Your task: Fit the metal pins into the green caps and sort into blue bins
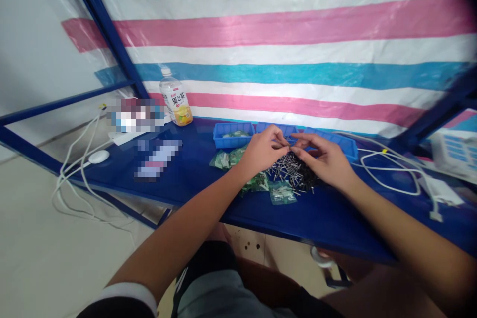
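My left hand (pixel 265 150) and my right hand (pixel 325 158) meet above the table, fingertips close together. Both have thumb and fingers pinched; whatever sits between them is too small to make out. Below them lies a loose pile of thin silvery metal pins (pixel 285 169), screw-like in shape, with black pieces (pixel 308 177) on its right side. Small clear green-tinted bags (pixel 282 192) with parts inside lie in front and to the left of the pile. Behind the hands stand a blue bin (pixel 219 142) with bags in it and further blue bins (pixel 348 148), partly covered by my hands.
The blue table (pixel 201 179) ends at its front edge near my legs. A drink bottle (pixel 176 99) stands at the back left. White cables (pixel 391 186) lie on the right, more cables (pixel 84 169) hang on the left. Behind is a striped sheet (pixel 261 30).
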`<state>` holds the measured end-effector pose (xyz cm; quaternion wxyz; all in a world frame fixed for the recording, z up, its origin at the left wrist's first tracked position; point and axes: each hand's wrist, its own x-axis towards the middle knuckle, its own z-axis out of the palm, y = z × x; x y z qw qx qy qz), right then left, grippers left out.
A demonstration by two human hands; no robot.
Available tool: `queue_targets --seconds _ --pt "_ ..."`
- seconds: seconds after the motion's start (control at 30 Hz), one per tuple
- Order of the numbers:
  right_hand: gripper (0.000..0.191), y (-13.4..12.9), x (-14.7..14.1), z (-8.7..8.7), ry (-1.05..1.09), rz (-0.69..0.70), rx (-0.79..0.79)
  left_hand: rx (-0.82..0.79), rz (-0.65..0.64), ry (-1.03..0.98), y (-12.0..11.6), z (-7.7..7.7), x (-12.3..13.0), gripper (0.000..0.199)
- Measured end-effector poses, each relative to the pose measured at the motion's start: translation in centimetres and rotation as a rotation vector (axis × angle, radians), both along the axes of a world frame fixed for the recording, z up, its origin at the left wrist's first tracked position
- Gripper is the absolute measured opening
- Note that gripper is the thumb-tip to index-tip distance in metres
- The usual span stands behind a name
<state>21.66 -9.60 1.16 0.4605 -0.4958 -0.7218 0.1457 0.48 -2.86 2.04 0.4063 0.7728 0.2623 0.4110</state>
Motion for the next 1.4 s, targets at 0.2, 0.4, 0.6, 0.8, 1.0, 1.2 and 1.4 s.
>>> queue_targets --seconds 0.2,0.4,0.6,0.8,1.0,1.2,1.4 --pt "0.031 -0.1 0.0 0.3 -0.041 -0.071 -0.003 0.091 0.021 0.06 0.1 0.6 -0.3 0.028" --pt "0.031 0.1 0.1 0.2 -0.072 -0.064 -0.019 0.084 0.007 0.001 -0.1 0.9 -0.5 0.023" --pt "0.031 0.5 0.2 -0.4 -0.064 -0.032 -0.034 0.056 -0.084 -0.053 -0.1 0.7 -0.3 0.025" --pt "0.037 0.5 0.1 -0.3 -0.028 -0.006 -0.073 0.052 -0.093 -0.018 -0.4 0.9 -0.4 0.024" --pt "0.038 0.5 -0.1 -0.2 0.044 0.016 -0.147 0.032 -0.085 -0.023 -0.4 1.0 -0.2 0.026" --pt "0.043 1.7 0.0 -0.1 0.196 -0.007 -0.215 0.162 0.173 -0.021 0.0 2.5 -1.5 0.016" --pt "0.053 2.6 -0.5 0.7 0.143 -0.045 -0.29 0.416 0.251 0.35 0.6 3.6 -6.5 0.012"
